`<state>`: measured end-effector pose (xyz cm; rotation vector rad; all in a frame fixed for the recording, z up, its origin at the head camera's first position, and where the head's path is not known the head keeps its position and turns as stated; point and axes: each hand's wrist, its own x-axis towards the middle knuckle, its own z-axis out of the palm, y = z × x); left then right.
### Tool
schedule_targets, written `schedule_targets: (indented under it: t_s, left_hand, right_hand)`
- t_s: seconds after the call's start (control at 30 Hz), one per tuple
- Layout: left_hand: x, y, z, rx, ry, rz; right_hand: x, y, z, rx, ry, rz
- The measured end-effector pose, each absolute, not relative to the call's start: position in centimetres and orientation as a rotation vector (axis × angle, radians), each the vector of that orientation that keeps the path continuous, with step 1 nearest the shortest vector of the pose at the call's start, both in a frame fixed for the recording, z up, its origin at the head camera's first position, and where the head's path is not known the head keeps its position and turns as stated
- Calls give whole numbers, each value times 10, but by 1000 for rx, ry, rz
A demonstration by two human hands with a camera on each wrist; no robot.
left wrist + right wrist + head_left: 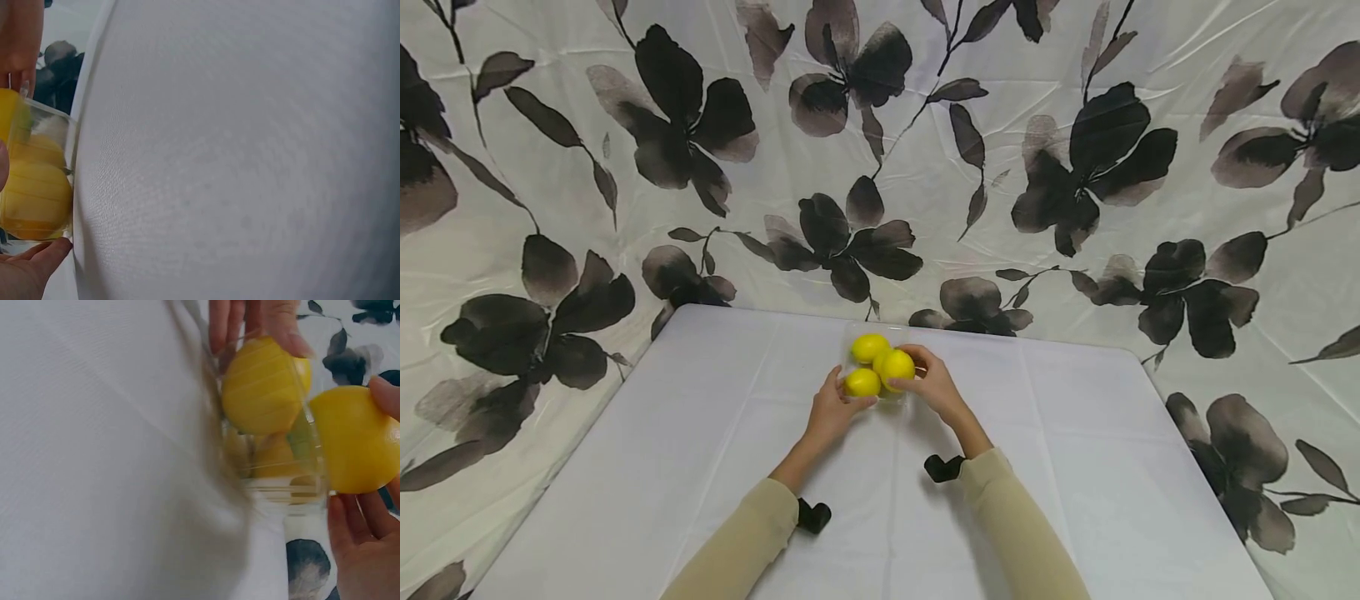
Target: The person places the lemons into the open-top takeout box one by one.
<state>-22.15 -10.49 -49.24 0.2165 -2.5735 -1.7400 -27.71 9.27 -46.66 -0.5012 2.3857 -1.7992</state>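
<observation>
A clear plastic container [306, 506] stands near the table's far edge with yellow lemons in it. In the head view one lemon [870, 348] lies at the back and another [862, 383] at the front left. My left hand [832, 412] grips the container's left side; in the right wrist view its thumb lies over the front lemon [262, 394]. My right hand [942, 390] holds a third lemon [356, 440] between thumb and fingers, at the container's upper right. In the left wrist view, the container wall [53, 122] and the lemons are partly cut off.
A white cloth covers the table [1037, 500]. Behind it hangs a white curtain [970, 192] with dark flowers. A black wrist device sits on each forearm, the left [814, 517] and the right [943, 468].
</observation>
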Motion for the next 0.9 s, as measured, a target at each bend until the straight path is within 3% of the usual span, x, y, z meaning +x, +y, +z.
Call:
schedule_targets:
  t_s: [0.9]
  left_hand:
    - [-223,-104,-494,190,-2582,-1695]
  right_hand:
    - [-274,94,-466,-509,2461,-1821]
